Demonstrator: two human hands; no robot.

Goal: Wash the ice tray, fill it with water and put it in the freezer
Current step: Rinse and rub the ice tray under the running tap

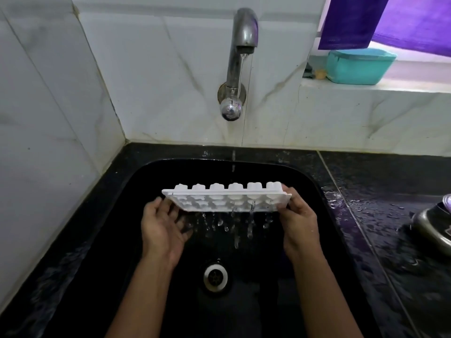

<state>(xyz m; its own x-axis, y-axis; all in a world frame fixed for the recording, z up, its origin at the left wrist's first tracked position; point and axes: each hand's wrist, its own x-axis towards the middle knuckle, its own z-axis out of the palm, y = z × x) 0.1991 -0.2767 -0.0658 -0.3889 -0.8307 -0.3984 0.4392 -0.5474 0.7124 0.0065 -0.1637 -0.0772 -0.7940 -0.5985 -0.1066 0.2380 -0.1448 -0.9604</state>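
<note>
My right grip (299, 220) clamps the tipped, dripping ice tray (227, 200), my left grip (163, 223) touches it open-fingered; filling and freezing are left.

The right edge cuts off a metal object (433, 228); the ice tray (227, 200) hides the right hand's (301, 223) fingertips.

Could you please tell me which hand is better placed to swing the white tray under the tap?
Probably the right hand: it grips the right end of the white plastic ice tray, while the left hand lies open at the other end.
</note>
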